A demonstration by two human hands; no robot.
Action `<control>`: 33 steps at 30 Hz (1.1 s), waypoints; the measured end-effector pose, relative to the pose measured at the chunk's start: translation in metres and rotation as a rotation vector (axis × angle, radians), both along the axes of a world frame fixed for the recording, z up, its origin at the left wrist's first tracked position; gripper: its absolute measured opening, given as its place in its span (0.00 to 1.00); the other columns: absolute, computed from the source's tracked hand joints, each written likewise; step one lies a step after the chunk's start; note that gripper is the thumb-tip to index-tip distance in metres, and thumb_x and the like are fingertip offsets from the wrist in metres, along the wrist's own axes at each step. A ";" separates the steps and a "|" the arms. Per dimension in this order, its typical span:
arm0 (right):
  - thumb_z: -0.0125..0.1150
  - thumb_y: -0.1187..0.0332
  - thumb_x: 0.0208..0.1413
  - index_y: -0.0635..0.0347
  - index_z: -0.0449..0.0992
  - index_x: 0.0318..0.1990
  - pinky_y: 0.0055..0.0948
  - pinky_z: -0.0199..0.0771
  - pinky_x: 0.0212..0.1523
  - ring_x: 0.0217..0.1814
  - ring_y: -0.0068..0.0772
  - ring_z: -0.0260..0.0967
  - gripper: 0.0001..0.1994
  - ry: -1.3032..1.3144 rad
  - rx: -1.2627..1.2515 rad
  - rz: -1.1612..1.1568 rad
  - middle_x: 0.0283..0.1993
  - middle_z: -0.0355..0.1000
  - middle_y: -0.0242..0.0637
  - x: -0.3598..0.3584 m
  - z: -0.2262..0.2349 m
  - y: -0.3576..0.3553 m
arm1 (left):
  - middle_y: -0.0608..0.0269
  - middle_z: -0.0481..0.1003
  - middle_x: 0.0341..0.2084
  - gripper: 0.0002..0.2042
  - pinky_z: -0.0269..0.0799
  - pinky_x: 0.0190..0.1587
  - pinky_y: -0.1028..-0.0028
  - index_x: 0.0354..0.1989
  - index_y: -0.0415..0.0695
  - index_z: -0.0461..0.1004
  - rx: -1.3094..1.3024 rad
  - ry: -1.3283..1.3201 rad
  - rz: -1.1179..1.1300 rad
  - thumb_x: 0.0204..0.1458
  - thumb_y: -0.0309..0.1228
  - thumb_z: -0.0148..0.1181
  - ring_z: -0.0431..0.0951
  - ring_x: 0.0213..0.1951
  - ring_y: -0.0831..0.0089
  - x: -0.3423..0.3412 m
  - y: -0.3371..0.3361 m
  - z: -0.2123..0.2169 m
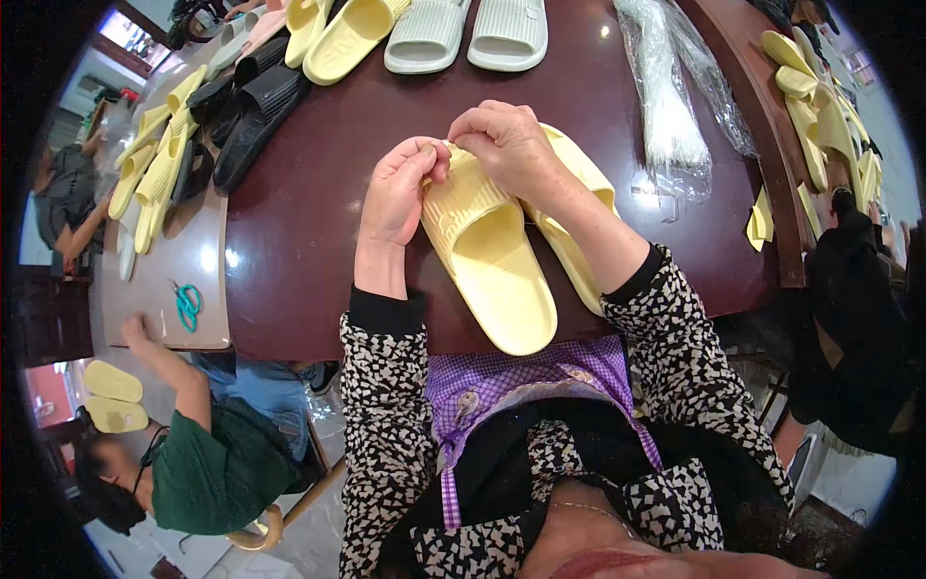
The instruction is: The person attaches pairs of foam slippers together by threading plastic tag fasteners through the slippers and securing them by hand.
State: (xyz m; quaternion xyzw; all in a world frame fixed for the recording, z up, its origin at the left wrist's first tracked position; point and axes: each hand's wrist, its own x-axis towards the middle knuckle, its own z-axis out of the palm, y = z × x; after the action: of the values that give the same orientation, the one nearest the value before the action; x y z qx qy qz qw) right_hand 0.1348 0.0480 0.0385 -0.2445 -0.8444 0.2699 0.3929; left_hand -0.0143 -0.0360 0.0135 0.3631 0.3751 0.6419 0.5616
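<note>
A pair of pale yellow slide sandals lies in front of me on the dark red table [328,232], toes toward me. The left slide [494,275] has a ribbed strap; its mate, the right slide [577,253], is partly covered by my right forearm. My left hand [397,188] is at the far left edge of the left slide, thumb and fingers pinched together. Just beside it, my right hand [511,150] is closed over the far end of the slides, fingertips curled toward the left hand's. Whatever lies between the fingertips is too small or hidden to make out.
Grey slides [509,37] and yellow slides [349,41] line the far edge, with black slides [258,121] at left. A bundle of thin clear strips [670,121] and yellow slips [760,220] lie right. Teal scissors [187,306] rest near a person in green [217,473].
</note>
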 end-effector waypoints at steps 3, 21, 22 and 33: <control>0.58 0.77 0.46 0.63 0.76 0.28 0.28 0.67 0.28 0.25 0.33 0.69 0.02 -0.002 0.001 -0.003 0.24 0.70 0.37 0.000 0.001 -0.001 | 0.69 0.70 0.25 0.07 0.63 0.35 0.84 0.33 0.38 0.72 -0.004 -0.007 0.007 0.56 0.26 0.47 0.66 0.28 0.83 0.000 0.000 -0.001; 0.58 0.78 0.45 0.65 0.76 0.29 0.27 0.67 0.27 0.24 0.31 0.69 0.03 0.009 -0.025 0.004 0.24 0.71 0.39 0.001 0.003 -0.002 | 0.70 0.70 0.24 0.06 0.63 0.33 0.84 0.33 0.38 0.73 -0.004 0.017 0.124 0.55 0.25 0.49 0.66 0.27 0.84 0.006 0.001 0.000; 0.58 0.78 0.45 0.65 0.76 0.29 0.27 0.67 0.27 0.24 0.31 0.69 0.03 0.011 -0.024 0.008 0.24 0.71 0.39 0.000 0.003 -0.003 | 0.70 0.70 0.24 0.06 0.63 0.33 0.84 0.33 0.38 0.73 -0.003 0.019 0.133 0.55 0.25 0.49 0.66 0.27 0.84 0.007 0.001 0.000; 0.58 0.78 0.45 0.65 0.76 0.29 0.26 0.68 0.28 0.25 0.31 0.69 0.03 -0.002 -0.030 -0.012 0.25 0.72 0.39 -0.001 0.003 -0.002 | 0.70 0.70 0.23 0.06 0.63 0.33 0.83 0.33 0.38 0.73 0.011 0.061 0.180 0.55 0.24 0.50 0.66 0.27 0.84 0.008 0.003 -0.002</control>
State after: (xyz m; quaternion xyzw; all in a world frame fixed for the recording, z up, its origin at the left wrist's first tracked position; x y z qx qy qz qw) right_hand 0.1338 0.0456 0.0416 -0.2557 -0.8391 0.2801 0.3900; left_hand -0.0059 -0.0325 0.0115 0.3505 0.4195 0.6806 0.4879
